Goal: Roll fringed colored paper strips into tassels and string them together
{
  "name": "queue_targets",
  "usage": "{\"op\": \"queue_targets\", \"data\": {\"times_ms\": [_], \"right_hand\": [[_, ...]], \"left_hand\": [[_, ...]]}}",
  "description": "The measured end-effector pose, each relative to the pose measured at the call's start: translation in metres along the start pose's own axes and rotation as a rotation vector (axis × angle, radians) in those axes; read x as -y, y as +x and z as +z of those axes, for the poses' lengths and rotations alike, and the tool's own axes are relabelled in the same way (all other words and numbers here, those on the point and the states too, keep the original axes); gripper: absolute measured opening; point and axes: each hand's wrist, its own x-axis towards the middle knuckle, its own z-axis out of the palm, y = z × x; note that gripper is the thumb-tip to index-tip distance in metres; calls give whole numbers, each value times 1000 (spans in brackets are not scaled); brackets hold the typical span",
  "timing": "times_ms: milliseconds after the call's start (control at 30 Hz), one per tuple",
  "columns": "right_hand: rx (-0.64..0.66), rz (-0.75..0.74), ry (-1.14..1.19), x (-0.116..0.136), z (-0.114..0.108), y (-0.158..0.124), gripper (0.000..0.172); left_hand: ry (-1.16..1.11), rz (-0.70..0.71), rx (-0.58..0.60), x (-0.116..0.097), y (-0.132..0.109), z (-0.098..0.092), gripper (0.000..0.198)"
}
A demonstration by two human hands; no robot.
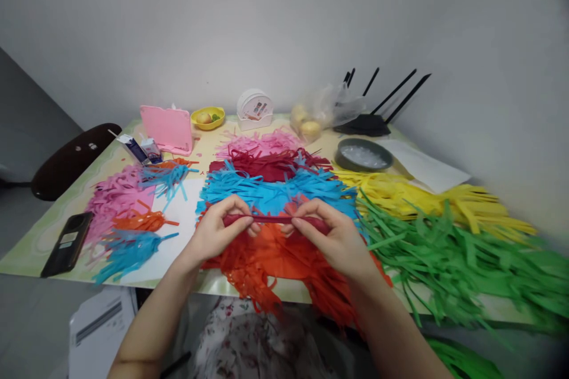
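1. My left hand (221, 230) and right hand (332, 238) each pinch the dark red strip (272, 219) between thumb and curled fingers, holding it level between them.
2. The strip is above the orange fringed sheet (278, 251), near my edge of the surface (33, 246).
3. I judge the step in hand to be tightening or twisting the strip's middle, since it narrows to a cord there while its ends look fuller.
4. The next move, I think, calls for an even pinch on both sides and a gentle pull; material this thin could tear.
5. The sheets look like tissue or crêpe paper: a solid band in the orange one, loose ribbons at its sides.
6. Beyond it lie a blue fringed sheet (271, 196), then dark red fringe (267, 167), then pink fringe (271, 141), crinkled and overlapping.
7. On my right, yellow fringe (448, 204) and springy-looking green fringe (471, 251) spread in tangled strands.
8. On my left, an orange tassel (140, 222) and a blue tassel (133, 251) show bushy ends and slim stems.
9. The grey bowl (340, 160) is round and shallow, with clear, glossy contents I cannot identify.
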Motion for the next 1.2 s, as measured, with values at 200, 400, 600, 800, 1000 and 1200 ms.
{"op": "queue_targets", "data": {"times_ms": [200,400,600,800,1000,1200], "right_hand": [[21,35,117,-9,-2,7,26],[119,47,328,-28,-6,14,14],[115,-88,309,-18,-5,6,13],[102,-398,-147,11,-13,2,26],[226,-624,-291,20,-9,3,34],[374,-335,-346,13,-21,13,22]], "left_hand": [[-146,-80,-37,6,4,1,25],[-299,-114,-35,16,12,2,16],[-251,-5,56,18,8,-3,13],[348,210,202,-24,1,-16,16],[528,220,340,-27,11,-4,18],[844,261,191,-12,10,0,20]]}}
